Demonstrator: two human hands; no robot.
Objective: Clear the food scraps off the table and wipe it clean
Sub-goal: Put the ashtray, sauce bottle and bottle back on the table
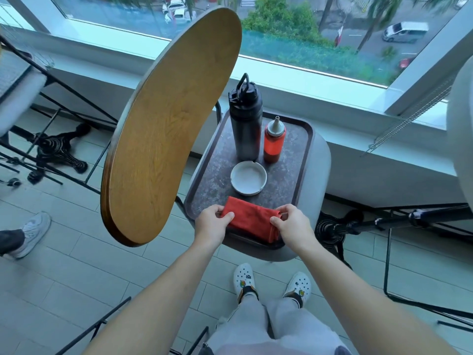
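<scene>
My left hand (213, 224) and right hand (291, 225) each pinch one end of the folded red cloth (249, 219), which lies on the near edge of the brown tray (204, 180) on a chair. Behind it sit a white ashtray (248, 177), a red squeeze bottle (273, 142) and a black flask (244, 124). The round wooden table (166, 129) looks bare, no scraps that I can see, so I think the wiping is done or almost done.

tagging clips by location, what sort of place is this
Probably a cafe or eatery on an upper floor: a round wooden table, a serving tray holding a sauce bottle and ashtray, and a window overlooking a street.
</scene>
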